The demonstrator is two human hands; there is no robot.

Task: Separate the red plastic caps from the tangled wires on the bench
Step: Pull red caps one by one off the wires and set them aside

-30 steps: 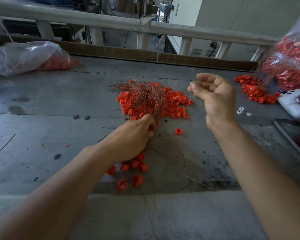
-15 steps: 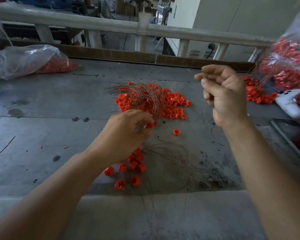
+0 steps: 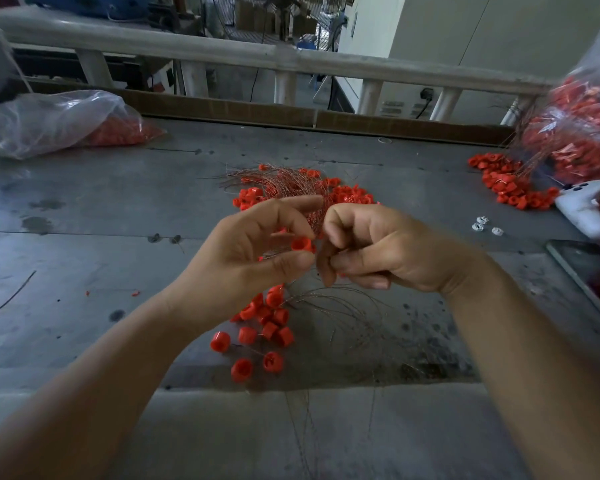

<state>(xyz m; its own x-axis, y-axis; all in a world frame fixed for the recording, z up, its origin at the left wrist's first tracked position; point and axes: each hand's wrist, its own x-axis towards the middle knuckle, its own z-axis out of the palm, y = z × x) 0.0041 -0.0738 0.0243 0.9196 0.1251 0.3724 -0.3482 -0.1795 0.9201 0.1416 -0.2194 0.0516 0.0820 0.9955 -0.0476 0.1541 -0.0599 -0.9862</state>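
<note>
- Step in hand (judged): one red cap (image 3: 302, 244) is being taken off a wire strand (image 3: 313, 218), above the desk (image 3: 84, 237), approx. in the centre of the view.
- The cap is pinched by the left hand (image 3: 257, 258) btw. thumb and fingers (image 3: 291, 206); the index is held straighter, above the cap.
- The right hand (image 3: 388, 251) is found at 3 o'clock of the cap, just beside it. Its fingers are curled narrow and closed, as it seems on the strand; the strand is too thin there for the contact to be confirmed.
- Next move (judged): the cap is to be held firm and the strand drawn out toward 3 o'clock, w/o pulling more of the tangle along. The cap can then be dropped on the freed caps (image 3: 267, 323) at 6 o'clock, and the strand laid with the loose wires (image 3: 343, 303) at approx. 5 o'clock.
- The tangled wires (image 3: 284, 183) lie at 12 o'clock of the hands: thin, copper-coloured, fanned out over a heap of caps (image 3: 347, 195), prob. not yet sorted. Much work is judged to be left.
- Look of the cap: small, round, bright red plastic, hollow, w/ the open end turned to the camera.
</note>
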